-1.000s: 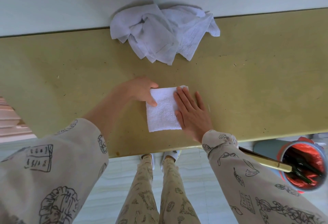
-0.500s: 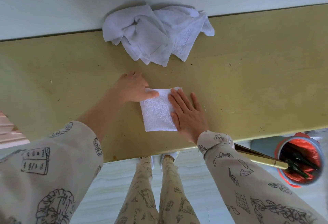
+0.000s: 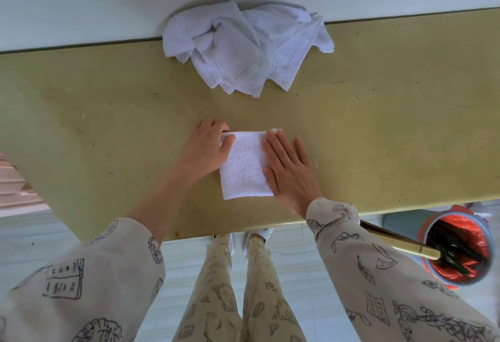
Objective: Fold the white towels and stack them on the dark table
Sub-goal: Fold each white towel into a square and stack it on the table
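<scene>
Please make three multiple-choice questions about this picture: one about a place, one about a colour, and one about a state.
1. Where does the pile of unfolded towels lie?
A. against the wall
B. on the floor
C. in the bucket

2. What colour is the liner of the bucket?
A. blue
B. red
C. white

3. How does the right hand meet the folded towel?
A. lifts it
B. lies flat on it
C. hangs above it

Key: 1 A, the pile touches the wall at the table's far edge; 2 B, red plastic shows inside; 3 B, straight fingers rest on its right side.
</scene>
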A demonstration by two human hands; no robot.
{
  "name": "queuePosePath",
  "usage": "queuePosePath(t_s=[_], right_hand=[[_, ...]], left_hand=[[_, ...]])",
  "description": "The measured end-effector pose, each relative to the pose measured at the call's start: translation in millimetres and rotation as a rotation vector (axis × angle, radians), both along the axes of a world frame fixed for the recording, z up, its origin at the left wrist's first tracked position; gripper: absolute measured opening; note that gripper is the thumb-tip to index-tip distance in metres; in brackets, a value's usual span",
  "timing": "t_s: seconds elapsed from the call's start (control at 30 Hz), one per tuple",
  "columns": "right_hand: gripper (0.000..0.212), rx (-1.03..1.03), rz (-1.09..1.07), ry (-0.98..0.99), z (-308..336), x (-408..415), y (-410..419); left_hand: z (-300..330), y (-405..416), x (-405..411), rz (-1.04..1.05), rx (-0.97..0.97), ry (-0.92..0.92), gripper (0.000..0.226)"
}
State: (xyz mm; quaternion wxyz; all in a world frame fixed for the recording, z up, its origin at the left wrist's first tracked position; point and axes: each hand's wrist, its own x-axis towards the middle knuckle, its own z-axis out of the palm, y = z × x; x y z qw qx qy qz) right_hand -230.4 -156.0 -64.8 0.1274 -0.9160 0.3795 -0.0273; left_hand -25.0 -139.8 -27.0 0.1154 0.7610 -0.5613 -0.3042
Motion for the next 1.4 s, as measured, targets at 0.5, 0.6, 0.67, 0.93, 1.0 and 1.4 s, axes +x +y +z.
queuePosePath(t_s=[0.5,0.6,0.67,0.93,1.0,1.4], right_hand=[[0.056,0.021,-0.003,0.02,0.9,18.2,-0.7],[0.056,0.013,-0.003,0.033,0.6,18.3,-0.5],[0.057,0.012,-0.003,0.048,0.6,18.8,-0.4],[0.057,0.012,-0.014,0.066,0.9,19.1,0.6],[0.056,0.002,-0.012,0.07,1.0,20.0,0.2],[0.058,0.25,-0.104,-0.041,29.1,18.0,1.5]], left_hand=[[2.7,11.0,-3.5,0.141,0.03,0.029,0.021],[5.6,8.7,-4.5,0.16,0.04,-0.028,0.03],[11.1,10.7,-8.3,0.165,-0.045,-0.153,0.045],[-13.9,58.1,-43.8,-0.139,-0.194,-0.322,0.04],[-26.0,65.1,-35.7,-0.202,-0.113,-0.372,0.051],[-23.5,66.7,-24.6,-0.296,-0.046,-0.421,0.062]])
